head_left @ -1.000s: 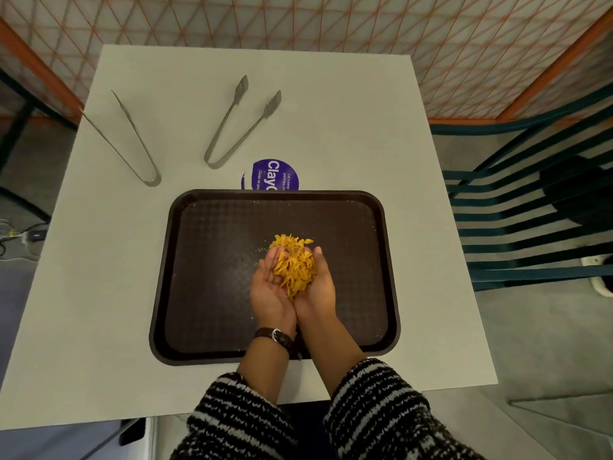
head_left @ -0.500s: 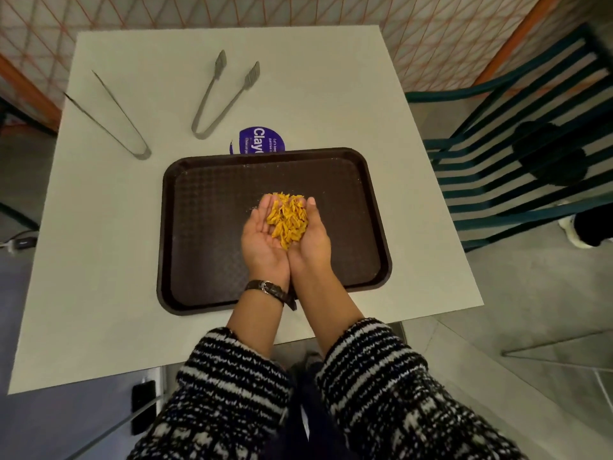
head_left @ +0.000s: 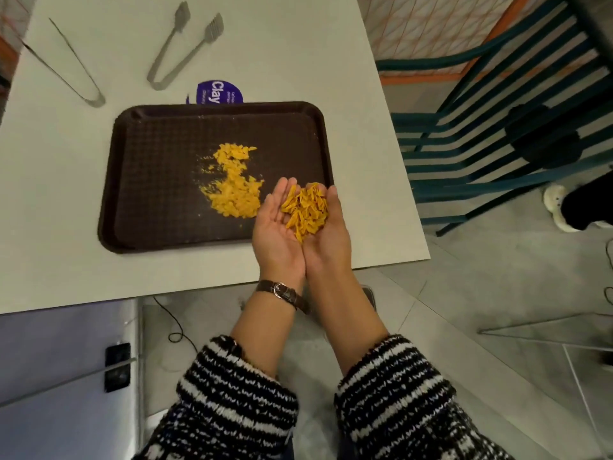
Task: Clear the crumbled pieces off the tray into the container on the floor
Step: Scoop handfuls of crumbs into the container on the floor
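A dark brown tray [head_left: 149, 180] lies on the white table [head_left: 298, 54]. A patch of yellow crumbled pieces [head_left: 232, 187] lies on the tray's middle right. My left hand [head_left: 275, 234] and my right hand [head_left: 331, 237] are cupped together, palms up, over the tray's near right corner. They hold a heap of yellow crumbled pieces [head_left: 306, 210] between them. The container on the floor is not in view.
Two metal tongs [head_left: 180, 48] [head_left: 66, 68] and a purple round label [head_left: 219, 92] lie behind the tray. A teal slatted chair [head_left: 497, 127] stands right of the table. Someone's white shoe [head_left: 557, 204] is on the grey floor at far right. A cable [head_left: 175, 330] runs under the table.
My cupped hands have moved right and toward me with their heap, from the tray's middle to its near right corner. A patch of pieces left on the tray is uncovered.
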